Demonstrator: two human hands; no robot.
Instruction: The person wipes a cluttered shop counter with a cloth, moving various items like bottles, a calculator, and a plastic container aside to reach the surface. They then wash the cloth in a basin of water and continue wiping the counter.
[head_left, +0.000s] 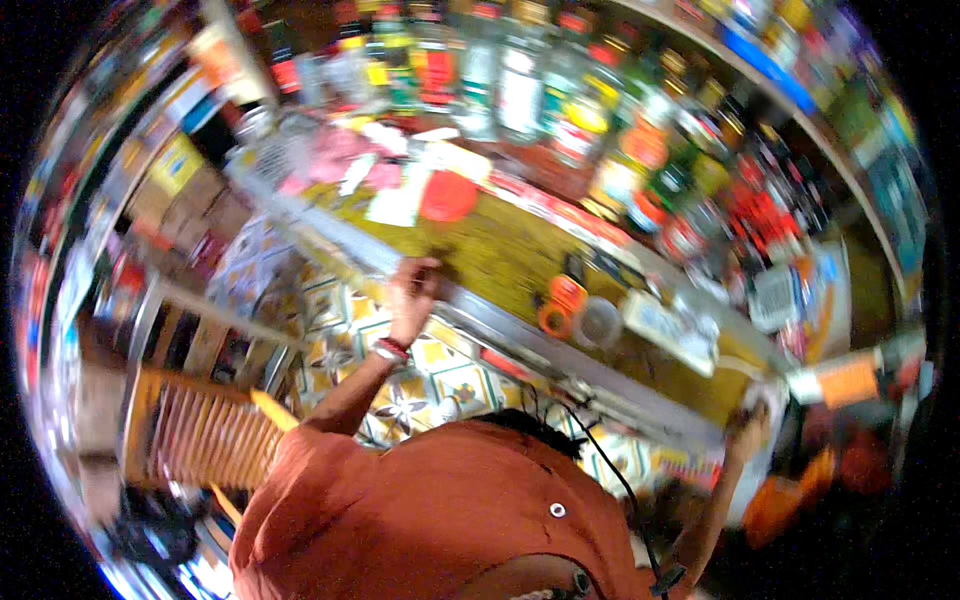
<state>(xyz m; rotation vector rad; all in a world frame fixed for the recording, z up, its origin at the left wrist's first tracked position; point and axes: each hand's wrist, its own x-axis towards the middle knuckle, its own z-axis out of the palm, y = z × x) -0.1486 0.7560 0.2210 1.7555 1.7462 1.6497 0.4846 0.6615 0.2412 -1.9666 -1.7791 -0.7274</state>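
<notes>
My left hand (414, 289), with a red and white band at the wrist, is at the near metal edge of a yellow-brown counter top (517, 247). Its fingers are curled; blur hides whether anything is between them. At the counter's right end, my right hand (748, 431) is beside or on a whitish item (765, 397); its grip is unclear. Between the hands, orange-handled scissors (562, 296) lie by a round clear container (597, 322) and a white packet (667, 330). Beyond my left hand are a red round item (448, 195) and pale papers (397, 202).
Many bottles (521, 90) line the counter's far side, with a pink cloth (337, 154) at its left end. A slatted wooden chair (202, 435) and cardboard boxes (187, 202) stand at left. Patterned tiles (405, 397) cover the floor. Stocked shelves curve around the rim.
</notes>
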